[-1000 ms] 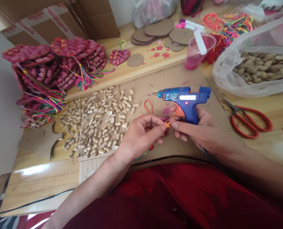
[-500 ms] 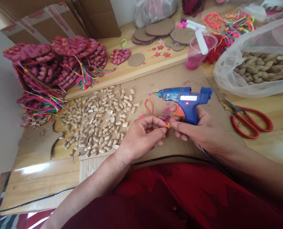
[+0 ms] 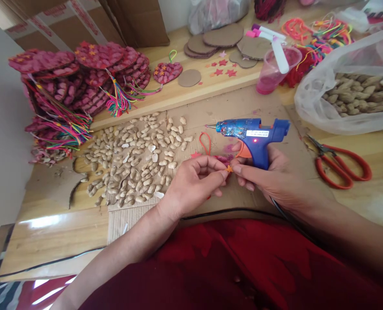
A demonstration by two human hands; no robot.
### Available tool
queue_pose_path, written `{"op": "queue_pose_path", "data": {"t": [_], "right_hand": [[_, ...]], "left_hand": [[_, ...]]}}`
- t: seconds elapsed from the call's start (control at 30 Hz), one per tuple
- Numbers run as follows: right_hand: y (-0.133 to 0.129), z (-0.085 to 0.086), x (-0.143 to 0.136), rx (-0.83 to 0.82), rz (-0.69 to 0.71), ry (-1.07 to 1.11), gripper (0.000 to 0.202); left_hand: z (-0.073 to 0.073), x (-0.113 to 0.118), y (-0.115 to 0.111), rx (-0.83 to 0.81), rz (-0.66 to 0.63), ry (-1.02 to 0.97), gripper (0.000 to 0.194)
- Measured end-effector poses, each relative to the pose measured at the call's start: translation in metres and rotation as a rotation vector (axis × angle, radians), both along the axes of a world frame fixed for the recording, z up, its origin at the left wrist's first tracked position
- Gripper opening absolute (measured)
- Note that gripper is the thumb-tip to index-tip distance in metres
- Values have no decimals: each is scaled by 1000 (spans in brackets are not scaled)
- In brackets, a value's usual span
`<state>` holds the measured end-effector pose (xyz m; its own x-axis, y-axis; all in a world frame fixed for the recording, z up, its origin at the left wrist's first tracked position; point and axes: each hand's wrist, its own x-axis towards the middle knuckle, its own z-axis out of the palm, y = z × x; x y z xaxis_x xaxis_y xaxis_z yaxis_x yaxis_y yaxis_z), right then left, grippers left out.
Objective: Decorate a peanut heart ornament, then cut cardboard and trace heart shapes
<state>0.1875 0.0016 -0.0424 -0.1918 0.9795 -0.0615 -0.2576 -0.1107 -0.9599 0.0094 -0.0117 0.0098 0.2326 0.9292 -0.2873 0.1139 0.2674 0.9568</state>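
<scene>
- One dark red garment (image 3: 210, 262) is nearest, cut off by the lower edge; one black cable (image 3: 233, 210) passes above it, partly hidden behind the right wrist.
- The left hand (image 3: 196, 183) is closed in a pinch, thumb and finger on one small orange star (image 3: 229, 168), which is between the two hands and partly covered by fingertips.
- The right hand (image 3: 262, 170) is wrapped around the handle of one blue glue gun (image 3: 257, 135); its thumb also reaches the star, but how firmly, I cannot tell.
- Behind the fingers there is one pink piece (image 3: 222, 158), mostly hidden, and one red loop (image 3: 205, 143) near it.
- On the right lies one pair of scissors (image 3: 335, 161) with orange-red handles.
- On the left, loose peanuts (image 3: 139, 163) are too many to count; they lie partly on cardboard (image 3: 204, 105).
- Farther, one plastic cup (image 3: 270, 75) holds pink content, and one bag of peanuts (image 3: 356, 92) is cut off at the right edge.
- One pink heart (image 3: 167, 73) with one green loop is beside one separate cardboard disc (image 3: 189, 78).
- Three larger red stars (image 3: 231, 73) are visible, and smaller ones, hard to count.
- The stacked pink pieces (image 3: 97, 64) overlap, so their number is unclear.
- Farthest, one carton (image 3: 62, 26) is cut off above.
</scene>
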Motion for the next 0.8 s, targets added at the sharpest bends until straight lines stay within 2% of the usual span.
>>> {"op": "queue_pose_path", "data": {"t": [0.23, 0.4, 0.57, 0.67, 0.8], "right_hand": [[-1, 0, 0, -12, 24, 16, 35], [-2, 6, 0, -33, 56, 1, 38], [-3, 10, 8, -10, 72, -24, 32], [-7, 13, 19, -3, 138, -168, 31], [-18, 22, 36, 148, 197, -535, 39]], "left_hand": [[-3, -3, -1, 0, -1, 2, 19], [0, -3, -2, 4, 6, 47, 18], [6, -25, -16, 100, 97, 147, 16], [5, -47, -30, 137, 191, 232, 18], [0, -62, -42, 121, 255, 248, 18]]}}
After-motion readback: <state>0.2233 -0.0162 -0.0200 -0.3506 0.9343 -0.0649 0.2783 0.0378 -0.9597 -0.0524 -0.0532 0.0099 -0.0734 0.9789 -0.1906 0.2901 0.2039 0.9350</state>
